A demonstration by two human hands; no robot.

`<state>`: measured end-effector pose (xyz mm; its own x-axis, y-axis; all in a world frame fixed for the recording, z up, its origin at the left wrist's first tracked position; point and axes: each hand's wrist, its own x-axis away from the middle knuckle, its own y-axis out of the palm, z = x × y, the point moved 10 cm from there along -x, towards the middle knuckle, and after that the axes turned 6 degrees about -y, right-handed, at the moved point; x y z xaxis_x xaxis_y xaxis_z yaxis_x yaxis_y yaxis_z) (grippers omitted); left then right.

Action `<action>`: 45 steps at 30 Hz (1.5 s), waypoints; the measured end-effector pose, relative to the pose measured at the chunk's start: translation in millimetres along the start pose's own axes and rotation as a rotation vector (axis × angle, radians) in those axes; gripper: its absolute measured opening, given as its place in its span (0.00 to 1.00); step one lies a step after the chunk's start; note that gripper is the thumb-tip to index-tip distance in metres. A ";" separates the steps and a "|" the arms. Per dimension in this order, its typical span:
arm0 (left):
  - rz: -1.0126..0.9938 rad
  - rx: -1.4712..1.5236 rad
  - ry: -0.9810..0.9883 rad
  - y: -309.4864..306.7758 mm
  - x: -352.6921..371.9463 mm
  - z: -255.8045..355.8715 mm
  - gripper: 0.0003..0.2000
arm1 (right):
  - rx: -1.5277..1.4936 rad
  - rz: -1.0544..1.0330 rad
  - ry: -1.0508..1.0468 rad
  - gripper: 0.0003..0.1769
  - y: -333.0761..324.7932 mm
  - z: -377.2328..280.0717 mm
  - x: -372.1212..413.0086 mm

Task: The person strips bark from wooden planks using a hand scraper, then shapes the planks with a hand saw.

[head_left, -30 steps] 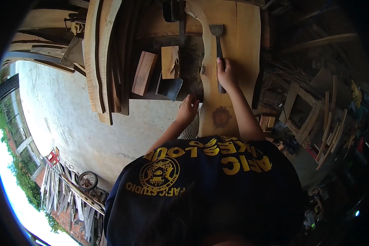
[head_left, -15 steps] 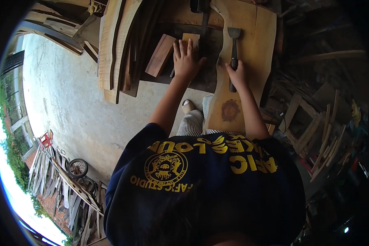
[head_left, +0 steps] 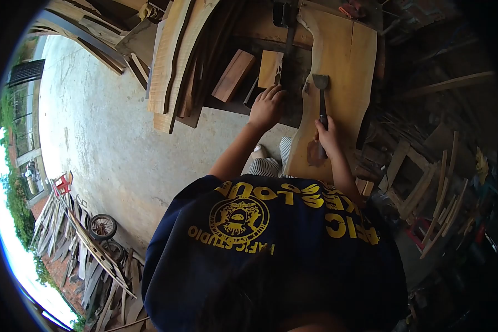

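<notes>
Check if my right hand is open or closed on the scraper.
Closed: your right hand has its fingers curled around the handle of the scraper.

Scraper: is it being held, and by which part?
The right hand holds the scraper by its dark handle. Whether the left hand grips anything cannot be told.

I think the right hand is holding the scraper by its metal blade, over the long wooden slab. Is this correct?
Not quite: the grip is wrong. The head view shows the right hand holding the scraper by its dark handle, with the metal blade free, over the long wooden slab.
</notes>
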<state>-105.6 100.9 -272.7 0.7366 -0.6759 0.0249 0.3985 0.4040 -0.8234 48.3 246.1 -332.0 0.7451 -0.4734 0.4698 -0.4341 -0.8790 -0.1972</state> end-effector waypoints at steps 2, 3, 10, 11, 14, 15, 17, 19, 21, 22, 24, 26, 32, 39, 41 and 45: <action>0.150 -0.037 -0.086 -23.5 -15.3 -9.7 0.19 | -0.117 -0.053 0.049 0.10 15.3 -4.3 19.0; 0.291 -0.068 -0.171 -39.4 -22.7 -19.6 0.19 | -0.104 -0.087 0.021 0.10 22.4 -5.0 24.6; 0.392 -0.153 -0.271 -28.5 -84.5 -63.3 0.27 | -0.255 -0.288 0.251 0.18 82.7 -22.2 38.8; 0.302 -0.210 -0.312 -18.4 -86.9 -69.1 0.27 | -0.262 -0.279 0.264 0.18 86.4 -25.3 37.7; 0.166 -0.188 -0.413 -17.7 -89.2 -63.4 0.27 | -0.284 -0.265 0.275 0.21 98.2 -37.5 20.6; 0.121 -0.114 -0.474 -17.9 -87.2 -64.8 0.27 | -0.286 -0.259 0.286 0.21 103.6 -38.2 11.7; 0.198 -0.027 -0.478 -12.7 -90.1 -79.8 0.27 | -0.275 -0.264 0.230 0.21 114.7 -45.4 -4.1; 0.274 0.068 -0.478 -13.9 -95.2 -88.6 0.26 | -0.222 -0.198 0.186 0.20 128.3 -40.6 -11.8; 0.284 0.124 -0.501 -12.7 -93.6 -93.5 0.26 | -0.151 -0.144 0.150 0.19 132.9 -36.5 -14.3; 0.279 0.018 -0.468 -13.4 -95.4 -90.2 0.27 | -0.160 -0.102 0.180 0.19 132.6 -32.3 -10.4; 0.290 0.058 -0.495 -13.2 -92.0 -91.5 0.27 | -0.273 -0.073 0.243 0.19 127.4 -39.1 1.4; 0.308 0.091 -0.506 -20.4 -93.9 -88.9 0.27 | -0.320 -0.073 0.278 0.19 114.1 -42.1 16.0; 0.287 0.161 -0.532 -17.4 -91.8 -89.7 0.27 | -0.335 -0.191 0.438 0.21 108.9 -58.1 -5.7; 0.361 0.055 -0.491 -22.2 -96.1 -88.5 0.31 | -0.488 -0.210 0.265 0.24 97.2 -107.0 5.3; 0.280 0.160 -0.564 -21.0 -94.5 -89.8 0.31 | -0.744 -0.302 0.219 0.29 98.3 -124.0 6.4; 0.242 0.219 -0.615 -19.3 -93.6 -92.3 0.30 | -1.009 -0.433 0.059 0.44 95.0 -174.8 6.9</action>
<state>-232.6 99.5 -311.5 0.9687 -0.1051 0.2250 0.2374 0.6582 -0.7144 -76.3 169.3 -197.1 0.9206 -0.1087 0.3752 -0.3760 -0.5067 0.7758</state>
